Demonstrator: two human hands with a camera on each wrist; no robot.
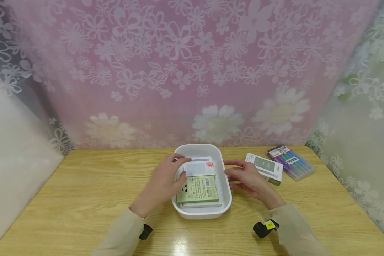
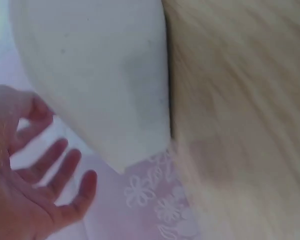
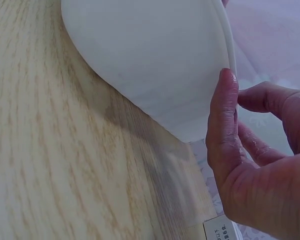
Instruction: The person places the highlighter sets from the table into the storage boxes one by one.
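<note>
A white plastic basin stands on the wooden table. In it lies a pale green packet with printed text, a barcode and a small panda picture. Behind that packet is a white box with a red-orange sticker, and a white edge shows under the green one. My left hand reaches over the basin's left rim, its fingers loosely bent and spread above the packets. At the right rim my right hand pinches the basin's edge; in the right wrist view its fingers lie on both sides of the rim.
Right of the basin, close behind my right hand, lies a white and grey box. Beyond it is a clear pack of coloured pens near the table's back right corner. A pink floral curtain hangs behind the table.
</note>
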